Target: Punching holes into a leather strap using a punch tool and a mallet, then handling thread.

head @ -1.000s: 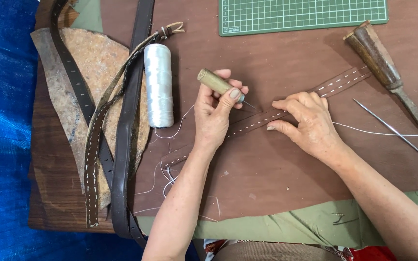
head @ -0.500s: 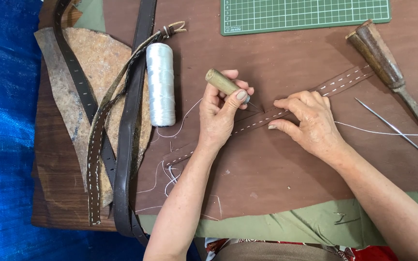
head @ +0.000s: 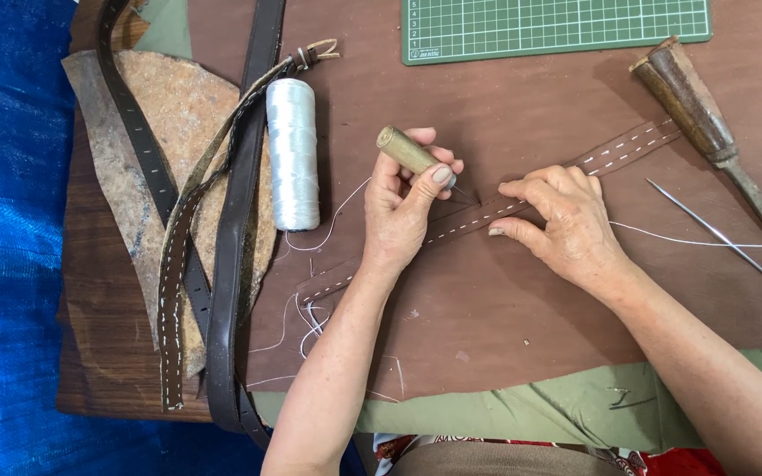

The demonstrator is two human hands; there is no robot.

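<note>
My left hand grips an awl with a round brass-coloured handle, its thin metal point touching a brown leather strap. The strap lies diagonally across the brown work surface and carries two rows of white stitches. My right hand presses flat on the strap just right of the awl's point, fingers spread, holding nothing. A white thread trails from under that hand toward the right.
A spool of white thread lies left of my left hand. Several dark leather belts and a rough leather piece lie at the left. A green cutting mat, a wooden-handled chisel and a long needle are at the right.
Over the last second my left hand and the awl have shifted slightly to the right, toward my right hand. Since half a second ago almost nothing has moved.
</note>
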